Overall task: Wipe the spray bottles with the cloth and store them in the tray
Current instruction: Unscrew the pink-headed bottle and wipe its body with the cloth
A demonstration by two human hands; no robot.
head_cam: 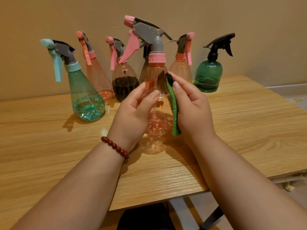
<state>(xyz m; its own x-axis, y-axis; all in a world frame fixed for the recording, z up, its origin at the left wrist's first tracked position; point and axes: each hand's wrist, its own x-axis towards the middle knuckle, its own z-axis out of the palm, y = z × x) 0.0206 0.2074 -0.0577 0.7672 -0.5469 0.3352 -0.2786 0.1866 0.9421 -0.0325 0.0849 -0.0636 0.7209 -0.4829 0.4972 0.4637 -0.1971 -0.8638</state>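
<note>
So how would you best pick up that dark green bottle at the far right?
Probably by the narrow black neck just under the spray head, coming from the near side. The dark green bottle stands upright, its domed body is wide, its trigger juts right, and a pink bottle stands close on its left.

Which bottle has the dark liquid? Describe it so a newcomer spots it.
Start at the row of spray bottles along the wall at the back of the wooden table. Third from the left, beyond the left hand, stands a ribbed bottle with a pink trigger. It alone is about half full of nearly black liquid.
</note>
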